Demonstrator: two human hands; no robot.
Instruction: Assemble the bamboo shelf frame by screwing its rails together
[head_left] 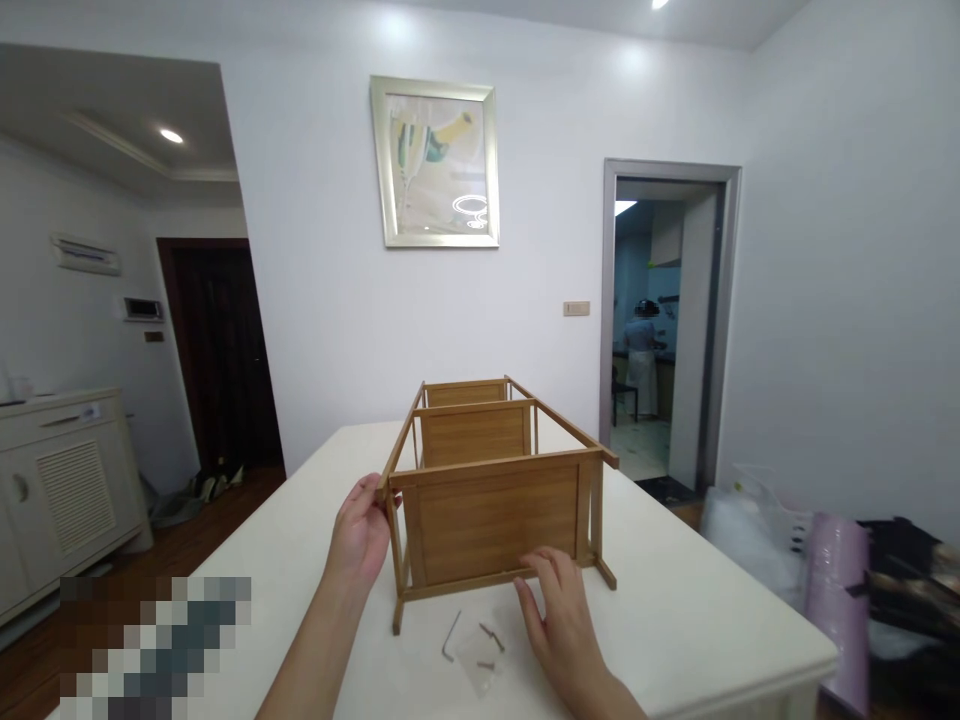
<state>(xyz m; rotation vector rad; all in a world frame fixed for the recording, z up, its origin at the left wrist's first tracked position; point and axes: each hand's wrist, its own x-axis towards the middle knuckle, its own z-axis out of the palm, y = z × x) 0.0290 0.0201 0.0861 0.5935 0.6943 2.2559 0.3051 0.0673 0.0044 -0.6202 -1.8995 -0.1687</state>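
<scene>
A brown wooden shelf rack with several panels lies on its side along the white table, its end panel facing me. My left hand is closed around the rack's upper left corner, at a leg end. My right hand is at the lower rail, right of the middle, its fingers loosely bent and apart; I see nothing in it. Between my forearms, in front of the rack, lie an L-shaped hex key and a few small screws, with a small clear plastic bag by them.
A white cabinet stands at the left near a dark door. Right of the table are a pink roll, clear plastic wrapping and dark items. Through the doorway at the back, a person stands in another room.
</scene>
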